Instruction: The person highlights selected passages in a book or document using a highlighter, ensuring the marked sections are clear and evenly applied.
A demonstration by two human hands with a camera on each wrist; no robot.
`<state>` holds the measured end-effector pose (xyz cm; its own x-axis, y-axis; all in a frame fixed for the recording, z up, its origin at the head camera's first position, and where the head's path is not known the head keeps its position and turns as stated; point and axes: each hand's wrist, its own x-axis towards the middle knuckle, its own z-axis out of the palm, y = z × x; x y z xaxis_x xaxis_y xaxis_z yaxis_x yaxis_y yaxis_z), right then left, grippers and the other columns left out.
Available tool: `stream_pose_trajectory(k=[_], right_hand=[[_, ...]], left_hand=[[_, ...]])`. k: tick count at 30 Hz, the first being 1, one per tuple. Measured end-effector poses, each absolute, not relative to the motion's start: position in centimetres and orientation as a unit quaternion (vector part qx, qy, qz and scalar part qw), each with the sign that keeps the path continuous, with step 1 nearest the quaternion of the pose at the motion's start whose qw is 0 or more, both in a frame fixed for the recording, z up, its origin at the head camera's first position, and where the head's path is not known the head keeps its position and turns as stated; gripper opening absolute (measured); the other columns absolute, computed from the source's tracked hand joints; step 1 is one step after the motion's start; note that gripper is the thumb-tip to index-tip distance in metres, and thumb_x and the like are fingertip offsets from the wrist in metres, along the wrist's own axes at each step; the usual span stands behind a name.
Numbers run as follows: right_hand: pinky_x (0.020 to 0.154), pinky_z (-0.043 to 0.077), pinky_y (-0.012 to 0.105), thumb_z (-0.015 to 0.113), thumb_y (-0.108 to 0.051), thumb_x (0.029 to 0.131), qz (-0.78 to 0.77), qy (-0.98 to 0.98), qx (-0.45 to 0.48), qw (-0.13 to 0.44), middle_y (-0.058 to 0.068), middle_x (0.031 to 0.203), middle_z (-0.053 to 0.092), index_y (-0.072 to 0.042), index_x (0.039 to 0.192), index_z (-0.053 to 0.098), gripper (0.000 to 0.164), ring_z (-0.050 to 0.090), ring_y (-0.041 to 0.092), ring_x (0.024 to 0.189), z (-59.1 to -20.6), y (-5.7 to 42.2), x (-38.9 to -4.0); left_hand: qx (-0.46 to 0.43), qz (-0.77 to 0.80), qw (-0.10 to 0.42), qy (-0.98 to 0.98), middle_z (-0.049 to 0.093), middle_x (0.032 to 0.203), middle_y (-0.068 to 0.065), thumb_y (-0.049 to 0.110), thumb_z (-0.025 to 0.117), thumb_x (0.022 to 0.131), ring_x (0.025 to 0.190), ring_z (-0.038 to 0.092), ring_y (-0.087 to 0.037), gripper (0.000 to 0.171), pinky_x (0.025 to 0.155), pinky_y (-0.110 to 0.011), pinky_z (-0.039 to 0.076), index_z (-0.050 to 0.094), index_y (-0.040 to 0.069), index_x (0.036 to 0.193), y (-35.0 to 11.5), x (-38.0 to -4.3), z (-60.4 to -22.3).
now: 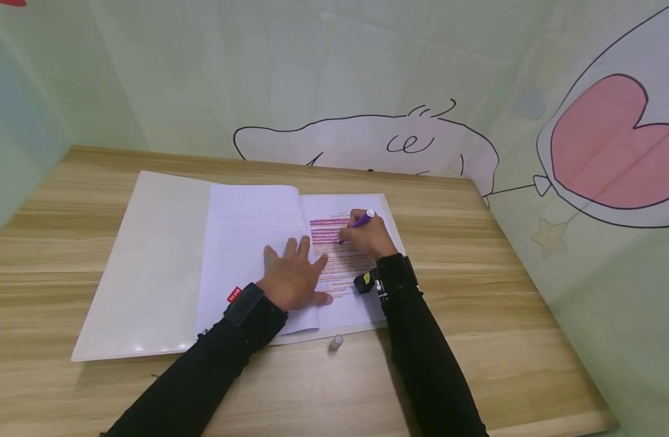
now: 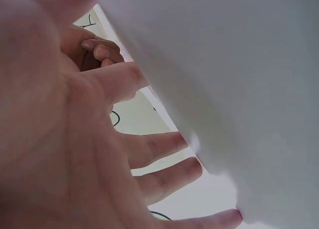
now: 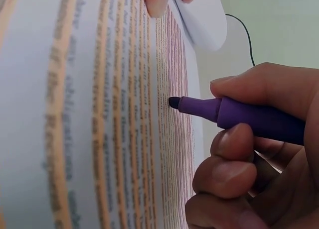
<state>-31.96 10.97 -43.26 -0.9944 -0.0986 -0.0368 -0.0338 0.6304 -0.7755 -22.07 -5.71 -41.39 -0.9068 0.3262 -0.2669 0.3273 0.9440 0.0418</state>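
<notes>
A purple highlighter (image 3: 259, 118) is pinched between the thumb and fingers of my right hand (image 1: 371, 237), its dark tip at the printed page (image 1: 348, 306). On that page, orange strokes run along the lines of text, and purple strokes cover several upper lines. My left hand (image 1: 295, 276) rests spread across the inner part of the open document, fingers straight, thumb reaching onto the right page. In the left wrist view the fingertips (image 2: 192, 167) touch the paper (image 2: 239, 89). The highlighter's cap (image 1: 336, 343) lies on the table just below the document.
A pale folder cover (image 1: 149, 261) lies opened to the left on the wooden table (image 1: 465, 291). The turned left page (image 1: 247, 224) bulges near the fold. Behind the table hangs a curtain (image 1: 312, 67) with cartoon drawings. A red tag (image 1: 234, 295) shows beside the left wrist.
</notes>
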Motion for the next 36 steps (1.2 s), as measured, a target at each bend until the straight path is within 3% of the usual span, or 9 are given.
stream_pose_trajectory(k=[36], right_hand=[[0.048,0.027,0.028,0.077,-0.007,0.078,-0.455,0.889,-0.005,0.061,-0.002,0.059,0.043,-0.015,0.062,0.045,0.036,0.040,0.016,0.059,-42.8,12.6,-32.2]], left_hand=[[0.164,-0.001,0.136,0.977,0.025,0.159,-0.026,0.066,0.065,0.083,0.142,0.026,-0.046,0.087,0.107,-0.077,0.028,0.039,0.023,0.153,-5.7,-21.9,-41.1]])
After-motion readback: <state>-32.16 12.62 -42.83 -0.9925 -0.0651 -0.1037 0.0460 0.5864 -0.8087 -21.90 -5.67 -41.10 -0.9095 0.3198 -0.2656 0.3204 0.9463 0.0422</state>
